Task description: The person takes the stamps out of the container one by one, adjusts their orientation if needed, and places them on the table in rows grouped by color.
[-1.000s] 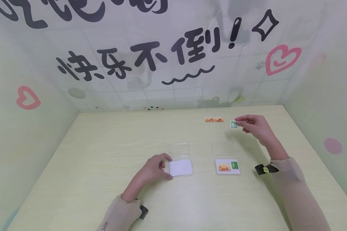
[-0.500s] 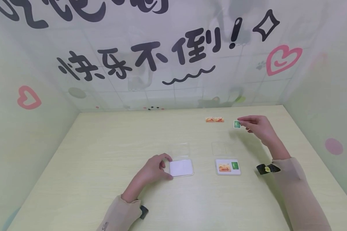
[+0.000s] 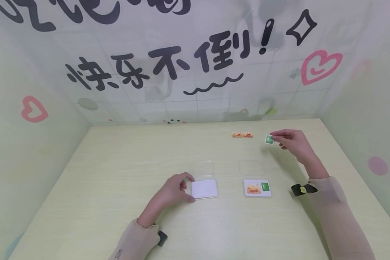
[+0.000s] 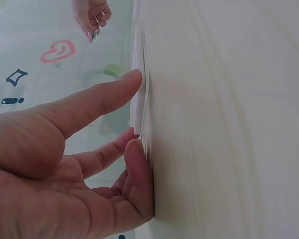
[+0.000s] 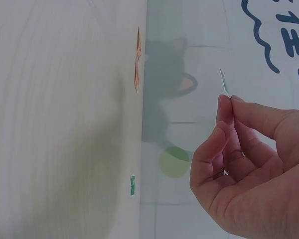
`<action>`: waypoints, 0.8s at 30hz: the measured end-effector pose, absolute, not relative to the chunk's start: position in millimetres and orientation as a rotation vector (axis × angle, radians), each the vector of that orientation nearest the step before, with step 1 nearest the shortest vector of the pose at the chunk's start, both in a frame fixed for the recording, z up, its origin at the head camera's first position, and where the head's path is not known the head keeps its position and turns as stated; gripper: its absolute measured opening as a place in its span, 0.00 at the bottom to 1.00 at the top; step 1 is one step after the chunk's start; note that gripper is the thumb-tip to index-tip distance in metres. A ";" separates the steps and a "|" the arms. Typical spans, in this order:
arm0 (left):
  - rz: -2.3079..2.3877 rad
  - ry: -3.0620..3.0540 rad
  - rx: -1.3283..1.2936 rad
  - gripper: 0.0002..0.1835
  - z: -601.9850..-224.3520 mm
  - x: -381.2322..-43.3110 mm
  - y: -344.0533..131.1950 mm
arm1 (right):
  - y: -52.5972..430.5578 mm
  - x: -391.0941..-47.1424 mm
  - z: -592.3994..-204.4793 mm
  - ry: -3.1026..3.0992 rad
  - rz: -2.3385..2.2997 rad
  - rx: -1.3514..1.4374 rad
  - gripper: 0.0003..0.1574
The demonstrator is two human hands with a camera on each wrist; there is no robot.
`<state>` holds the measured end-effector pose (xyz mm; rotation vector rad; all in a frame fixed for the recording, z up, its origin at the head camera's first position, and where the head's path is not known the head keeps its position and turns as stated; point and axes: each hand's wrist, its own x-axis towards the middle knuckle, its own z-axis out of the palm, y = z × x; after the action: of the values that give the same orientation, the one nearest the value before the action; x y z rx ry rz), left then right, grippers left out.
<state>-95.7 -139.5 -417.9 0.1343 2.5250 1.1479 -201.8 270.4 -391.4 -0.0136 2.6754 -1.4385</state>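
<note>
Between thumb and fingertips my right hand pinches a small green stamp, raised above the back right of the table. My left hand holds a shallow clear case with a white insert, thumb at the near left corner and fingers at the far left one. To its right lies a similar case bearing an orange stamp and a green one. Two orange stamps lie side by side near the back wall. Another green stamp shows on the table in the right wrist view.
Transparent lids stand out faintly behind both cases: the left lid and the right lid. A pale wooden table carries everything, enclosed by printed walls at the back and both sides.
My right hand, with the green stamp pinched, has shifted a little to the right, and the stamp's face has turned slightly. The left hand stays at its case.
</note>
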 end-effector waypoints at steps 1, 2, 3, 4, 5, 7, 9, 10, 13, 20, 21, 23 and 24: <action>1.149 2.524 0.134 0.29 -417.7 -95.8 -139.3 | 271.1 -202.2 -391.5 2.677 -1.438 -0.014 0.25; 1.149 2.523 0.136 0.29 -417.6 -95.8 -139.1 | 271.8 -202.7 -391.5 2.678 -1.439 -0.015 0.25; 1.152 2.523 0.135 0.29 -417.4 -95.8 -138.9 | 272.5 -203.3 -391.7 2.677 -1.441 -0.017 0.25; 1.153 2.523 0.136 0.29 -417.2 -95.8 -138.8 | 273.2 -203.9 -392.0 2.675 -1.444 -0.018 0.25; 1.154 2.522 0.136 0.29 -417.0 -95.8 -138.7 | 273.8 -204.5 -392.3 2.674 -1.445 -0.018 0.26; 1.157 2.522 0.134 0.29 -416.9 -95.6 -138.6 | 275.0 -205.9 -393.2 2.675 -1.444 -0.018 0.26; 1.157 2.523 0.133 0.29 -416.9 -95.4 -138.7 | 276.0 -207.4 -393.8 2.675 -1.445 -0.019 0.26; 1.156 2.523 0.132 0.29 -417.1 -95.4 -138.7 | 276.6 -208.3 -394.2 2.678 -1.444 -0.019 0.26; 1.152 2.530 0.132 0.29 -418.4 -95.6 -138.8 | 277.7 -211.6 -394.2 2.685 -1.447 -0.019 0.26; 1.135 2.535 0.124 0.30 -418.3 -96.0 -138.3 | 277.4 -219.5 -392.8 2.685 -1.472 -0.006 0.26; 1.130 2.534 0.122 0.30 -418.0 -96.1 -138.2 | 277.1 -220.1 -392.5 2.686 -1.470 -0.001 0.26; 1.126 2.533 0.121 0.30 -417.9 -96.2 -138.2 | 276.7 -221.7 -391.9 2.688 -1.460 0.013 0.26; 1.125 2.534 0.121 0.30 -417.9 -96.3 -138.2 | 276.9 -222.9 -392.2 2.688 -1.457 0.020 0.26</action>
<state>-96.3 -138.2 -417.9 0.1207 2.5340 1.1251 -222.9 276.9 -392.2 0.0204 2.6884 -1.4567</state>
